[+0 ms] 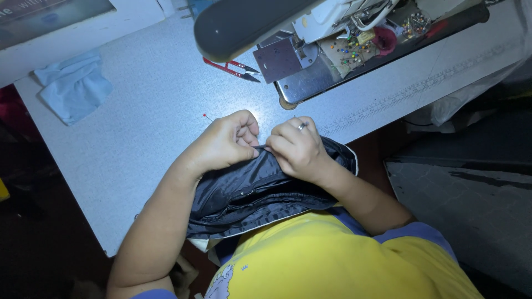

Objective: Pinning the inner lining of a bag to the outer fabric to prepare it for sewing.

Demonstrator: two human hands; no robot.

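Far left of my table (pixel 138 111): a pale blue cloth (pixel 75 86) lies crumpled near the back edge, well apart from my hands. Next rightward, a red-headed pin (pixel 204 116) rests on the bare surface just beside my left hand (pixel 224 143). Left hand is curled into a loose fist, fingertips pressed down on the top edge of the black fabric (pixel 249 191), pinching a fold of it. The fabric is shiny, bunched, and lies at the near edge of the table, between my forearms and draped toward my yellow shirt (pixel 327 260). Behind the hands, red thread snips (pixel 233 67) lie on the table, touching the foot of the sewing machine (pixel 310 39). Right hand (pixel 296 148) is also curled, knuckles up, a ring on one finger, thumb and forefinger pinched on the same fabric edge; the two hands nearly touch at the fingertips. I cannot tell whether a pin is held between them. Further right, on the machine bed, a pincushion (pixel 349 55) studded with coloured pin heads. A ruler strip (pixel 421 88) runs along the table at right.
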